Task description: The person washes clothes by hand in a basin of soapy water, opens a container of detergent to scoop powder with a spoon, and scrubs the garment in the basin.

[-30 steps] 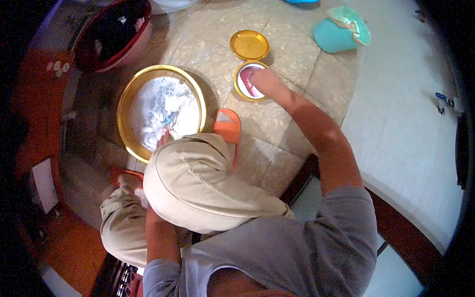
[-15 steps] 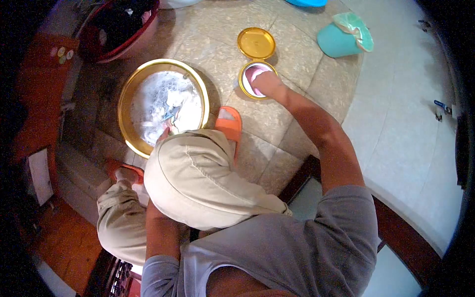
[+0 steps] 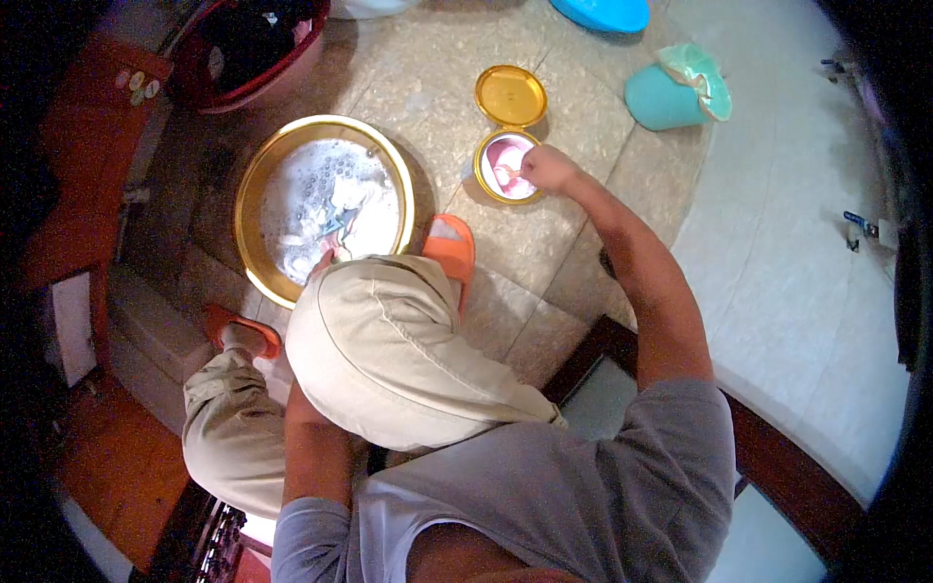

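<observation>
My right hand (image 3: 550, 168) is closed at the right rim of a small round tub (image 3: 480, 180) with pink and white contents; what its fingers pinch is too small to make out. The tub's gold lid (image 3: 511, 95) lies open behind it. At the near edge of a large gold-rimmed basin (image 3: 248, 243), my left hand (image 3: 326, 262) is mostly hidden by my knee, with only some fingers showing. Beside those fingers, white and bluish cloth (image 3: 345, 209) sits in foamy water.
A dark red tub (image 3: 258, 89) with dark cloth stands at the far left. The turquoise lined bin (image 3: 666, 97) is at the far right, near a blue basin (image 3: 604, 12). Orange slippers (image 3: 450, 255) are on my feet, one close to the gold-rimmed basin.
My right hand has drawn back from inside the small tub to its right rim, uncovering more of the pink contents. The view has shifted slightly; my left hand stays at the large basin.
</observation>
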`<state>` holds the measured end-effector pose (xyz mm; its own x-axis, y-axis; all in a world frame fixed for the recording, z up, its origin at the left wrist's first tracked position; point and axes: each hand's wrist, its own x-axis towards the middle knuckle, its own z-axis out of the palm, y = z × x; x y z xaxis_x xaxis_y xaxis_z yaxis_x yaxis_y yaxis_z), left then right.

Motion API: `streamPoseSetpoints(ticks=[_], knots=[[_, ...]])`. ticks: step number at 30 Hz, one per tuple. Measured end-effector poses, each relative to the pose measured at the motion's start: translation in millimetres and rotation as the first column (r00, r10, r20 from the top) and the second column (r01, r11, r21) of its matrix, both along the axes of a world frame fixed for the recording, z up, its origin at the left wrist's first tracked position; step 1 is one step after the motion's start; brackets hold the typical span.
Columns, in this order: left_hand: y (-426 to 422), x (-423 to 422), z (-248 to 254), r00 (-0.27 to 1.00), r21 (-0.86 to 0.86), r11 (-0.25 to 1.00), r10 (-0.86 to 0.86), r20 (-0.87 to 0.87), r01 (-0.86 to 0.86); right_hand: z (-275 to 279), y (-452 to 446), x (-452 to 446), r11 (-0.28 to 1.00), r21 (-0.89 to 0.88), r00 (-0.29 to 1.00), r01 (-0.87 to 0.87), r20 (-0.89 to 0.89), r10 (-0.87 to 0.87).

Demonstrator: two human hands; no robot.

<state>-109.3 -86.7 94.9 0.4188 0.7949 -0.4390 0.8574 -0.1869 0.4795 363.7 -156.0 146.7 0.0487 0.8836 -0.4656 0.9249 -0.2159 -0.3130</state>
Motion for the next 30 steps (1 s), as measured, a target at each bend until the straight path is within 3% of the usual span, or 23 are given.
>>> streamPoseSetpoints(ticks=[1,7,9,13,14,16,17,18,20,21,22,25,28,30], knots=[[0,0,0,1.0,-0.002,1.0,0.01,0.001,-0.01,-2,-3,7,1.0,0.013,1.0,0.001,-0.019,0.0],[0,0,-8,0.999,-0.008,0.999,0.05,0.02,-0.05,23,-31,31,0.928,-0.088,0.885,0.362,-0.282,-0.371],[-2,1,-11,0.997,-0.009,0.997,0.071,0.032,-0.071,41,-35,24,0.9,-0.028,0.83,0.436,-0.374,-0.414],[-14,5,1,0.991,0.018,0.991,0.129,0.022,-0.129,79,-17,-18,0.863,0.045,0.732,0.503,-0.553,-0.398],[-17,9,14,0.99,0.04,0.99,0.138,0.003,-0.138,69,-10,-26,0.878,0.067,0.726,0.473,-0.594,-0.346],[-12,5,6,0.988,0.032,0.989,0.149,-0.03,-0.148,60,11,-56,0.878,0.287,0.784,0.383,-0.603,-0.145],[-10,2,-16,0.987,-0.004,0.988,0.154,-0.033,-0.155,63,21,-80,0.853,0.395,0.806,0.34,-0.59,-0.048],[-10,-2,-28,0.987,-0.034,0.987,0.155,-0.029,-0.156,85,30,-110,0.835,0.506,0.894,0.216,-0.447,0.04],[-16,-3,-15,0.991,0.073,0.988,0.137,-0.001,-0.137,84,54,-149,0.723,0.688,0.958,-0.064,-0.16,0.238],[-18,0,-5,0.992,0.128,0.984,0.124,0.012,-0.124,84,65,-167,0.752,0.61,0.947,-0.249,-0.009,0.321],[-17,3,4,0.989,0.1,0.984,0.148,-0.01,-0.146,63,75,-183,0.603,0.715,0.915,-0.354,0.134,0.38],[-19,4,4,0.977,0.109,0.971,0.21,0.035,-0.212,48,95,-221,0.438,0.739,0.836,-0.513,0.312,0.452],[-19,4,10,0.974,0.109,0.968,0.225,0.02,-0.225,35,112,-233,0.386,0.769,0.841,-0.509,0.347,0.416],[-18,4,10,0.974,0.098,0.969,0.227,-0.001,-0.226,33,117,-235,0.445,0.799,0.898,-0.405,0.257,0.356]])
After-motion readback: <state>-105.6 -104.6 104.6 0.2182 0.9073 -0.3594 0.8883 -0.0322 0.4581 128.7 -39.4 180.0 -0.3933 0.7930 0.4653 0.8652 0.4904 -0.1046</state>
